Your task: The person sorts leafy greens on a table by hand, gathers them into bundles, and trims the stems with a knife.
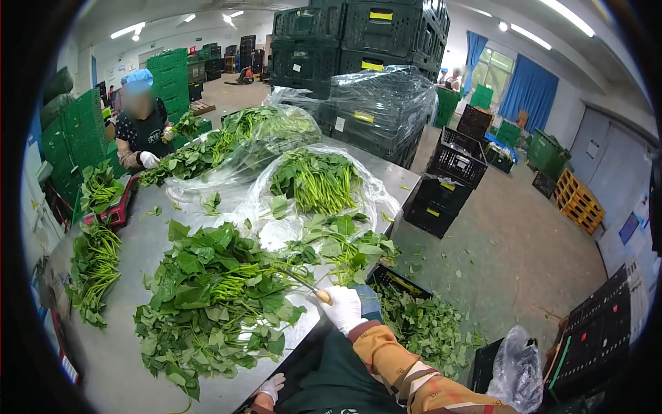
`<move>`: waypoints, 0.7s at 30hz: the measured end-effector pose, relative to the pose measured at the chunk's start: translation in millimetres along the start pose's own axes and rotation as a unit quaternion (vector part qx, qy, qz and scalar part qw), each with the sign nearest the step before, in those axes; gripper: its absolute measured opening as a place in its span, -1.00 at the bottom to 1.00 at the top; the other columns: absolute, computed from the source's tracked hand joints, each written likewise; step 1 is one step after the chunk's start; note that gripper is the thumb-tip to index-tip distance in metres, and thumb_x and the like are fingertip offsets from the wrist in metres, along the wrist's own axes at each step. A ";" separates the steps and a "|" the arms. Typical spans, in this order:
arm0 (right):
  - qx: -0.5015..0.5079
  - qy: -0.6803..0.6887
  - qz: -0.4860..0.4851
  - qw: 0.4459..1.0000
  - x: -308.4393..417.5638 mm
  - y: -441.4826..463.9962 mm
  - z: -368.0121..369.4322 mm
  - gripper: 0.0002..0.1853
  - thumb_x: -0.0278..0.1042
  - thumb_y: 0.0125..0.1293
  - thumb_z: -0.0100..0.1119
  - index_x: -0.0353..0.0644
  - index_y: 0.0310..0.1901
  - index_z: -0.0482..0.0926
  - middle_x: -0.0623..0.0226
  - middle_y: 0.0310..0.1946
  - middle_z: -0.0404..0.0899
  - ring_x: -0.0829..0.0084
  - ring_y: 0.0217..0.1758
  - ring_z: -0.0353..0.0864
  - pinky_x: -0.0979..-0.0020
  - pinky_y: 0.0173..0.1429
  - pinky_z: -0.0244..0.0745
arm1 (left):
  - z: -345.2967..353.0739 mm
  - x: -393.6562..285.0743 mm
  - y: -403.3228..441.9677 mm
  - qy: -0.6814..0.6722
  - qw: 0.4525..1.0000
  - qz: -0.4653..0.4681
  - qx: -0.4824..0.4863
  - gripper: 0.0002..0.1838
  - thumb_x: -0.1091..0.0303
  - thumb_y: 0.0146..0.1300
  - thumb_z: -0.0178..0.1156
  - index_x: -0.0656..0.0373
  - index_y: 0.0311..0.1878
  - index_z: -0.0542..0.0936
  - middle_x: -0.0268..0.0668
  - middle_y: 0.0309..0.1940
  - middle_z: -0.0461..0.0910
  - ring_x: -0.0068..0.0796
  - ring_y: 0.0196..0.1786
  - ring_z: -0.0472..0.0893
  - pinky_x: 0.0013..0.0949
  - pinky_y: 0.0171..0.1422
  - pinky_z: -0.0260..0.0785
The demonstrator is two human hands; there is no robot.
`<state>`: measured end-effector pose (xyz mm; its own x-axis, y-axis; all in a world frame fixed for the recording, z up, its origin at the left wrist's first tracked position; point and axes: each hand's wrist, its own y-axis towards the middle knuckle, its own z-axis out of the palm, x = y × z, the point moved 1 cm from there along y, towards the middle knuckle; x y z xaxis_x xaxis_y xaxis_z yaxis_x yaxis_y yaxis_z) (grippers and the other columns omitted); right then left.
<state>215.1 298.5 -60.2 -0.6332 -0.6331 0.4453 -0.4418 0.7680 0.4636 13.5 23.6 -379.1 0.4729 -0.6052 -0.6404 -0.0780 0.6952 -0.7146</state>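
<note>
My right hand [345, 310] is wrapped around the wooden handle of a thin tool [323, 296], whose narrow shaft points ahead and to the left of my grip, out over the greens. I can't tell how sharp it is. The big heap of leafy stems [207, 283] lies on the metal table [121, 352] just left of my grip, with loose sprigs [338, 252] right beyond the handle. If I swing the shaft carelessly, it could snag those stems or nick leaves that should stay whole. The clear plastic bag [279, 234] sits farther ahead of my grip, so a long reach might tear it. My left hand [274, 386] is low, back and left of my grip, by the table edge; I can't tell whether its fingers hold anything. Bringing it in under the shaft would risk a cut glove. The leaf-filled crate [400, 280] is just right of my grip; a slack hold could drop the tool among its leaves.
</note>
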 end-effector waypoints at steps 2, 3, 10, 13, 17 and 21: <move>-0.011 0.004 -0.003 1.000 0.8 1.0 0.3 -0.88 -0.22 0.04 0.31 -0.02 -0.40 0.64 0.25 -0.49 0.58 0.13 -0.37 0.56 0.14 -0.28 0.42 | 47.3 -65.9 -70.2 0.016 0.999 -0.007 -0.036 -0.44 0.21 0.44 -0.31 0.30 0.42 0.09 -0.04 0.42 0.18 -0.12 0.42 0.27 -0.19 0.43 0.20; -0.013 0.006 -0.003 1.000 1.4 -0.4 0.4 -0.88 -0.22 0.04 0.31 -0.02 -0.40 0.64 0.25 -0.49 0.58 0.13 -0.37 0.56 0.15 -0.28 0.42 | 38.3 -52.9 -54.3 0.002 0.999 0.003 -0.052 -0.46 0.17 0.46 -0.30 0.28 0.39 0.14 -0.03 0.38 0.23 -0.10 0.37 0.33 -0.16 0.38 0.25; -0.011 -0.029 -0.020 0.999 4.9 0.5 -0.8 -0.81 -0.22 0.01 0.34 -0.08 -0.37 0.61 0.25 -0.43 0.57 0.14 -0.32 0.55 0.17 -0.22 0.43 | -14.0 -9.3 -10.2 -0.086 0.990 0.064 0.089 -0.46 0.08 0.48 -0.31 0.26 0.35 0.19 -0.02 0.37 0.26 -0.04 0.36 0.35 -0.06 0.36 0.29; -0.056 -0.039 -0.049 0.996 1.7 -4.1 5.9 -0.83 -0.25 0.02 0.33 -0.06 -0.35 0.60 0.30 -0.37 0.56 0.18 -0.24 0.54 0.19 -0.16 0.42 | -16.4 -6.6 -12.1 -0.112 0.989 0.051 0.083 -0.44 0.06 0.48 -0.31 0.25 0.37 0.16 -0.03 0.38 0.24 -0.04 0.37 0.33 -0.04 0.39 0.27; -0.031 -0.045 -0.034 0.998 3.4 -1.2 4.1 -0.83 -0.27 0.03 0.31 -0.06 -0.33 0.59 0.32 -0.36 0.55 0.19 -0.23 0.53 0.21 -0.15 0.42 | -16.7 -5.1 -4.4 -0.091 0.990 0.069 0.081 -0.46 0.07 0.49 -0.33 0.25 0.36 0.18 -0.01 0.36 0.27 -0.04 0.34 0.36 -0.06 0.37 0.29; -0.005 -0.051 -0.011 0.999 2.7 -4.2 7.7 -0.82 -0.26 0.03 0.31 -0.06 -0.34 0.56 0.30 -0.37 0.53 0.19 -0.21 0.52 0.22 -0.16 0.43 | -19.9 2.0 -2.6 -0.103 0.990 0.071 0.068 -0.48 0.08 0.51 -0.36 0.26 0.33 0.22 0.01 0.33 0.31 -0.06 0.30 0.42 -0.10 0.32 0.33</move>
<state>210.3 294.3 -66.8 -0.6850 -0.6363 0.3549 -0.4500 0.7526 0.4807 -2.8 12.9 -384.1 0.6364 -0.4155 -0.6499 -0.0443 0.8215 -0.5685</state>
